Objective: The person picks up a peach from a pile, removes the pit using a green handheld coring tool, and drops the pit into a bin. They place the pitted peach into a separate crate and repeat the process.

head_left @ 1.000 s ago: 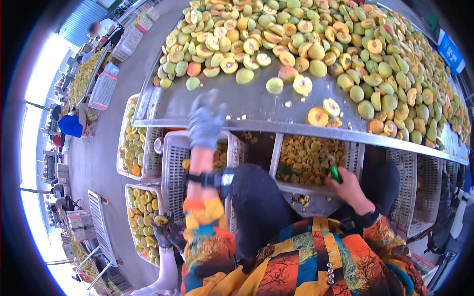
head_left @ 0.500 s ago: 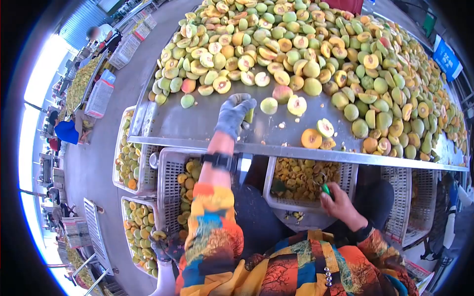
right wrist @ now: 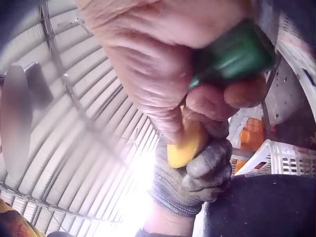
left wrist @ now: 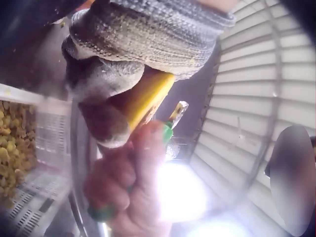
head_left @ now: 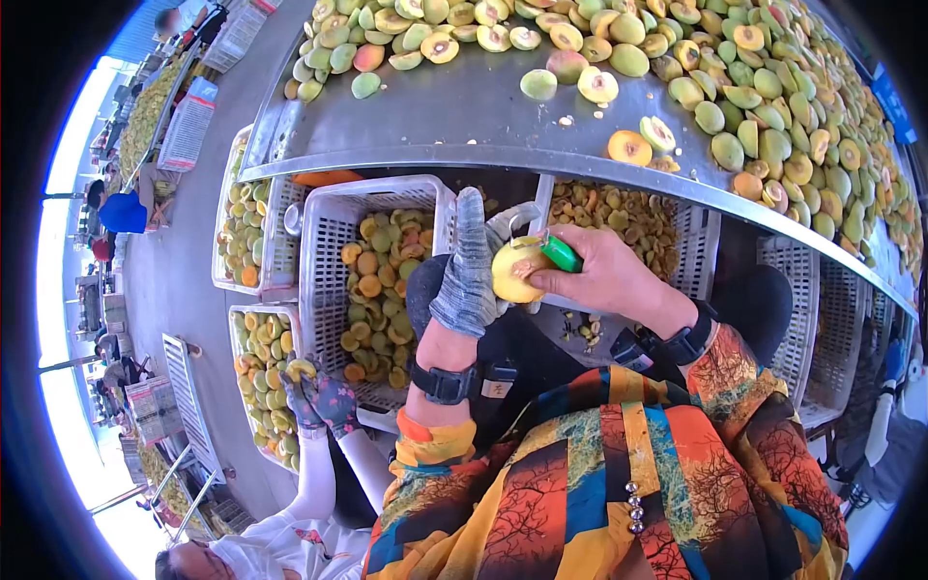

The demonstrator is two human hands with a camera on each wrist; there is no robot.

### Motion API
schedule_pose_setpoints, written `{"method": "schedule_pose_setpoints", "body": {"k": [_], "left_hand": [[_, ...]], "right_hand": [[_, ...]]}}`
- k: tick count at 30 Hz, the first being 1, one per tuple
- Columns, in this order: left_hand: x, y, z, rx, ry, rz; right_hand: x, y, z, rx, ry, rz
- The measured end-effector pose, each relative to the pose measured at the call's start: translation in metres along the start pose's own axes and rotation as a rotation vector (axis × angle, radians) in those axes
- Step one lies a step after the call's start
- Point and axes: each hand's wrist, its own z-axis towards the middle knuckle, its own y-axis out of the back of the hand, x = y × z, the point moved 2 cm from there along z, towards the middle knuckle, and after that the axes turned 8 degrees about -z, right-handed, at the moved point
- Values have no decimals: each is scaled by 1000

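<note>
We are holding a yellow peach half [head_left: 512,273] in front of us, above the lap and below the counter [head_left: 464,116] edge. The gloved left hand [head_left: 466,275] is curling its fingers [left wrist: 106,123] round the fruit. The bare right hand [head_left: 604,275] is gripping a green-handled tool [head_left: 561,254], its metal tip sitting against the peach. White crates [head_left: 329,242] of cut fruit are standing under the counter; heaped peaches [head_left: 773,106] are covering its top.
</note>
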Motion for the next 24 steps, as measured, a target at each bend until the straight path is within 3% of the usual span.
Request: {"method": "schedule_pose_setpoints", "body": {"k": [2,4,5,6,8,9,10,13,14,16,18,20,24], "left_hand": [[3,-6,-4,66,0,88],[15,-11,-4,-182,-346,34],[23,-8,-6,-116,-494,51],[31,-11,-2,-112,-493,51],[44,-17,1,-281,-886,242],[50,-11,7,-275,-825,21],[53,-5,5,-278,-826,16],[47,17,4,-321,-577,-285],[43,22,3,-326,-581,-287],[38,24,1,-449,-499,-371],[35,20,-2,-439,-477,-327],[36,17,-3,-384,-454,-235],[36,13,-2,-395,-480,-274]], "right_hand": [[0,-5,-3,28,-45,9],[6,-7,-4,-148,-92,256],[12,-2,-8,-58,-359,315],[11,-8,-8,-61,-358,314],[1,-27,-13,-210,-475,788],[-1,-34,-15,-179,-492,792],[-5,-43,-19,-177,-495,788],[-1,-57,-32,-30,-443,636],[-1,-56,-34,-23,-443,635],[-3,-47,-36,-23,-332,361],[-16,-43,-34,50,-254,236],[-13,-40,-35,-124,90,-83],[-2,-34,-36,-73,-3,-157]]}}
